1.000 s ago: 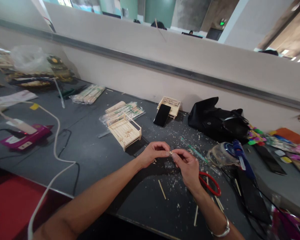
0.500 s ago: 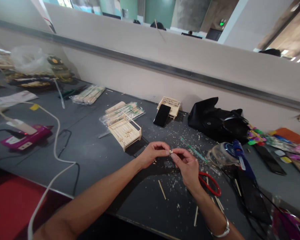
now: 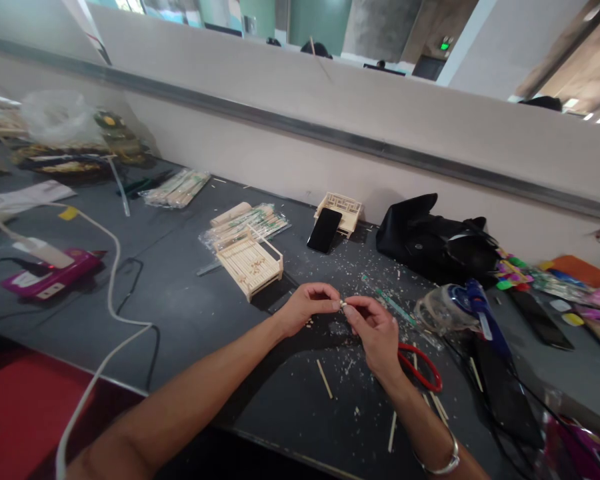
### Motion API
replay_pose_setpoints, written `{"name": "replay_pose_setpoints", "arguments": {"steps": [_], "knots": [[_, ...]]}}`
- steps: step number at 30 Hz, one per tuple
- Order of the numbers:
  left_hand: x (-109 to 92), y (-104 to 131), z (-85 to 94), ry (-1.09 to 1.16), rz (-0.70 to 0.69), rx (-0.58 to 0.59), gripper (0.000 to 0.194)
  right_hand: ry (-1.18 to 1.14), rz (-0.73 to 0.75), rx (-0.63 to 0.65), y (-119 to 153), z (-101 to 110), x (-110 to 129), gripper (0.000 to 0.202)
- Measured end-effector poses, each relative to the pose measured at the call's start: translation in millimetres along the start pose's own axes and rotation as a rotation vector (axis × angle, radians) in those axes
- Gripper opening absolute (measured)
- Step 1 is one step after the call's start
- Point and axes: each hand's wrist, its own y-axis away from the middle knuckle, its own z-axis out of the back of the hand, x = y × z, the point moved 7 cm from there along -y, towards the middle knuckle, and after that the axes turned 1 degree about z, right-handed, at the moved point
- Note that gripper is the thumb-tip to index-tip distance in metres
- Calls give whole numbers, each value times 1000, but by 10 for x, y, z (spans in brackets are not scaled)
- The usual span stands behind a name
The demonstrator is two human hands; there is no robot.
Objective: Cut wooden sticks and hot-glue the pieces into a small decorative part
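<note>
My left hand [image 3: 307, 308] and my right hand [image 3: 373, 330] meet above the dark table, fingertips pinched together. Between them is a tiny cluster of pale wood pieces [image 3: 343, 304], partly covered by the fingers. Left of the hands stands a miniature bed frame [image 3: 250, 263] made of thin wooden sticks, with small cut bits lying on its slats. Farther back is a miniature wooden bench [image 3: 347, 212], and a black phone [image 3: 324, 230] leans against it. A loop of red handles [image 3: 425, 368], probably scissors, lies partly under my right forearm.
Wood chips and loose sticks [image 3: 324, 379] litter the table. Bagged sticks [image 3: 260, 223] lie behind the bed frame. On the right are a black bag [image 3: 430, 240], a plastic jar [image 3: 443, 308] and a blue glue gun [image 3: 483, 313]. A purple power strip [image 3: 55, 273] with a white cord lies left.
</note>
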Motion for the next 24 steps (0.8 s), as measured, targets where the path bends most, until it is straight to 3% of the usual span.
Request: {"name": "replay_pose_setpoints", "arguments": {"steps": [24], "knots": [[31,-7,21,8,42,-14,30,64,54,7,1,2,61,11]]}}
